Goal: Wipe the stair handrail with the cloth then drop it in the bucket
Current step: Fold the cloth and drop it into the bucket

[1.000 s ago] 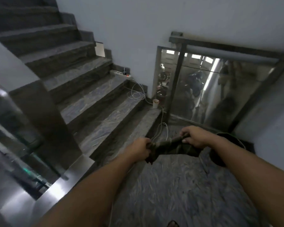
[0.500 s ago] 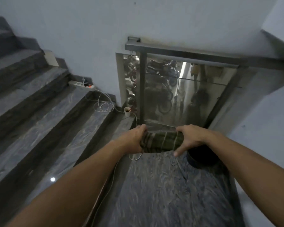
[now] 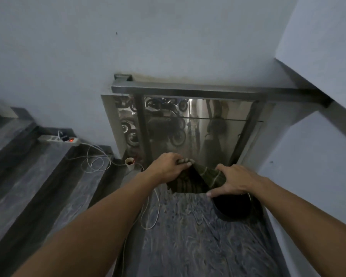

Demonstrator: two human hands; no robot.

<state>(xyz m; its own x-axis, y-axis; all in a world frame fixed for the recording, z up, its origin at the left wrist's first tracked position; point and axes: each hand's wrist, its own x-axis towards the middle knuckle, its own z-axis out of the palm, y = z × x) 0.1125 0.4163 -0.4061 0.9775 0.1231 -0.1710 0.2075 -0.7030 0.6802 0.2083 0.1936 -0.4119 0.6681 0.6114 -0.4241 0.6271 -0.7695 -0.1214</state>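
Head view: cloth seemingly pinched between both hands' fingers.

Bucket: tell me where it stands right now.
In the head view the dark bucket stands on the landing floor at lower right, by the right wall, just under the right hand and the cloth.

Cloth between left hand and right hand, before handrail. Bucket on floor under right hand. Cup, power strip on steps at left.
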